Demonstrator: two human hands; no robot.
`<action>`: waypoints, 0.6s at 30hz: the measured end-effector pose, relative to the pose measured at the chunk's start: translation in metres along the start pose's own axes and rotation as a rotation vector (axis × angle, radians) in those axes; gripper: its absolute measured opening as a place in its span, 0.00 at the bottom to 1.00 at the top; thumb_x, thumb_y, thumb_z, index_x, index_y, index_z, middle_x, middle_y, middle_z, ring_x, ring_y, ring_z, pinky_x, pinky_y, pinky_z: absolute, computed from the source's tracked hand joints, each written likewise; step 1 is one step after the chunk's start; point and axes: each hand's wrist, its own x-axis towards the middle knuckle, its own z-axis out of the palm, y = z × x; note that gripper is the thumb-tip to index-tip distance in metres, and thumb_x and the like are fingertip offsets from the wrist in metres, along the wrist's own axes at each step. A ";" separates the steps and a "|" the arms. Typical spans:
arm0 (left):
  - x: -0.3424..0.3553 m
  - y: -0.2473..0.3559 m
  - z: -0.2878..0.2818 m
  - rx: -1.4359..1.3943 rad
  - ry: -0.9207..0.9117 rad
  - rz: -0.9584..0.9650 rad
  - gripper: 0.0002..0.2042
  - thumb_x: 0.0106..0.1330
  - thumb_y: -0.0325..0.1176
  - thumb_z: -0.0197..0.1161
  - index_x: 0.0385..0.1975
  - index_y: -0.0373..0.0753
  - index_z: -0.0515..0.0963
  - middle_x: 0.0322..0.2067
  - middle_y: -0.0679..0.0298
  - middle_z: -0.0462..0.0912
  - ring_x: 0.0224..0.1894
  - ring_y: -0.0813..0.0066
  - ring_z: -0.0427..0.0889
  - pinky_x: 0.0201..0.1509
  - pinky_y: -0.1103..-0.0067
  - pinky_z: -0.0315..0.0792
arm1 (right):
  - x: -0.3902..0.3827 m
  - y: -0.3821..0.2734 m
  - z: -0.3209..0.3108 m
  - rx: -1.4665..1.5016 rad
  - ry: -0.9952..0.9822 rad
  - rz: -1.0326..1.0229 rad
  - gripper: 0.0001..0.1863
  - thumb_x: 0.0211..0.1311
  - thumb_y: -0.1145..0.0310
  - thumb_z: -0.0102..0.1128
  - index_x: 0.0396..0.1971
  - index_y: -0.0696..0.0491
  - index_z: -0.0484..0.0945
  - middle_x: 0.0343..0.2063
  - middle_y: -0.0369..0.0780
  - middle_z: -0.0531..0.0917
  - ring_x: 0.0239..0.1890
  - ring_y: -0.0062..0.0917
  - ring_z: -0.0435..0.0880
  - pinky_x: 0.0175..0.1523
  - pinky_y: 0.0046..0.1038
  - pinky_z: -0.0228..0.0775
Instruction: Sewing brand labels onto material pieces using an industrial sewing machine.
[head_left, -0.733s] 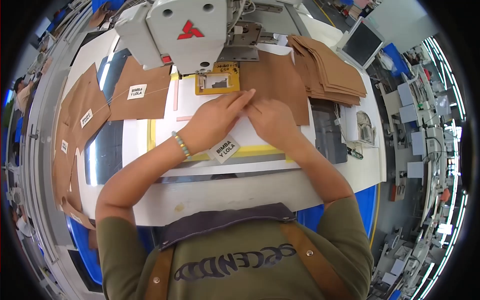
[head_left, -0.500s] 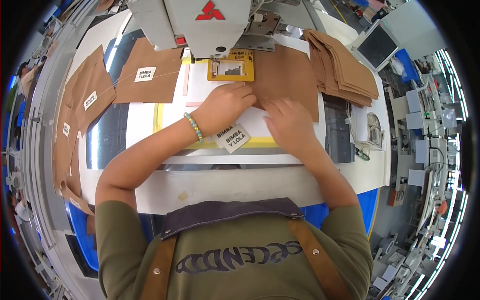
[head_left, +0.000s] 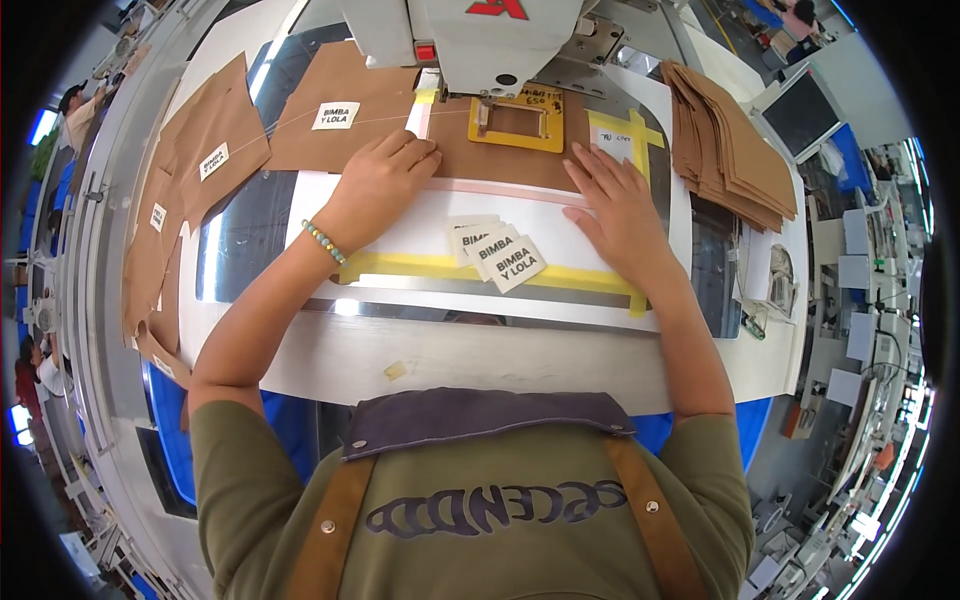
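Under the sewing machine head [head_left: 505,45] lies a brown panel [head_left: 510,168], with a yellow clamp frame [head_left: 480,128] over its middle. My left hand [head_left: 385,185] rests at the panel's left side, fingers close together and laid down on it. At its right end, my right hand [head_left: 618,210] lies flat with the fingers spread and the fingertips by the panel's edge. A pink guide strip [head_left: 545,194] runs along the panel's near edge. Between my wrists, several small white printed labels [head_left: 517,265] lie overlapping on the white template sheet [head_left: 400,235].
Brown panels with white labels [head_left: 345,70], joined by thread, trail off to the left. A stack of brown panels [head_left: 725,150] stands at the right, near a dark monitor [head_left: 803,115]. Yellow tape [head_left: 450,271] borders the template sheet. Blue bins [head_left: 755,425] sit below the table.
The brown panel has moved left, beneath the yellow frame. My left hand has shifted left, and my right hand has moved right and spread its fingers. More labels now show.
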 end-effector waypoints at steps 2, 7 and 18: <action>-0.007 0.008 -0.005 -0.083 0.017 -0.118 0.20 0.64 0.26 0.69 0.57 0.34 0.85 0.60 0.60 0.87 0.63 0.59 0.83 0.66 0.67 0.81 | -0.002 0.001 -0.003 0.005 -0.063 0.008 0.32 0.81 0.50 0.59 0.75 0.53 0.74 0.79 0.43 0.70 0.82 0.42 0.63 0.84 0.57 0.53; -0.021 0.028 -0.015 -0.219 -0.040 -0.211 0.24 0.71 0.31 0.70 0.66 0.36 0.81 0.71 0.61 0.81 0.74 0.54 0.75 0.76 0.62 0.73 | -0.007 -0.004 -0.002 0.045 -0.083 0.010 0.35 0.83 0.47 0.55 0.79 0.52 0.69 0.82 0.40 0.66 0.85 0.42 0.57 0.87 0.57 0.44; -0.028 0.029 -0.013 -0.383 -0.066 -0.297 0.26 0.71 0.32 0.71 0.70 0.39 0.80 0.74 0.62 0.79 0.77 0.51 0.72 0.80 0.60 0.68 | -0.023 0.008 -0.008 0.135 -0.062 0.043 0.36 0.82 0.46 0.56 0.81 0.51 0.67 0.83 0.40 0.64 0.86 0.42 0.56 0.87 0.56 0.42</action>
